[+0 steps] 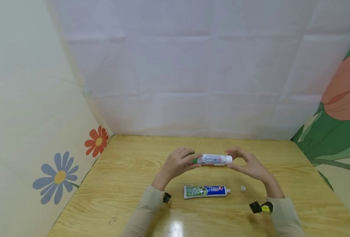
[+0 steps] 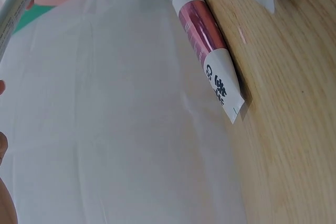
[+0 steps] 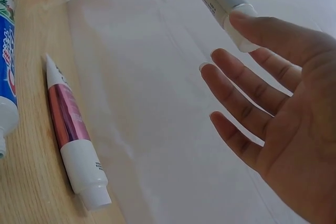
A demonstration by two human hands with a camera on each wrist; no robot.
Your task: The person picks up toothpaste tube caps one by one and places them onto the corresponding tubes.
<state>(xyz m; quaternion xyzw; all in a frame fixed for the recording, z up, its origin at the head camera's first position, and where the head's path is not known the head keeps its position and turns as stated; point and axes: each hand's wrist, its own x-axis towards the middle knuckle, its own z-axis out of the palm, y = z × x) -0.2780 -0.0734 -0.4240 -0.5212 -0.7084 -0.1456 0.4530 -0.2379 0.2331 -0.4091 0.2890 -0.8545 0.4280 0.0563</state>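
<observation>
Above the table, my left hand [image 1: 177,163] grips a white and green toothpaste tube [image 1: 213,159] by its tail end, holding it level. At the other end, my right hand [image 1: 252,167] pinches the white cap [image 3: 242,35] between thumb and index finger; its other fingers are spread apart in the right wrist view. Below them lies a blue and green toothpaste tube [image 1: 205,191] with its nozzle bare, pointing right. A small white cap [image 1: 243,188] lies loose to the right of that nozzle.
A pink and white tube [image 2: 207,45] lies on the table near the back cloth, seen in both wrist views and hidden in the head view. White cloth [image 1: 192,82] hangs behind the wooden table [image 1: 127,204]; flower-patterned panels [image 1: 59,131] stand at the sides.
</observation>
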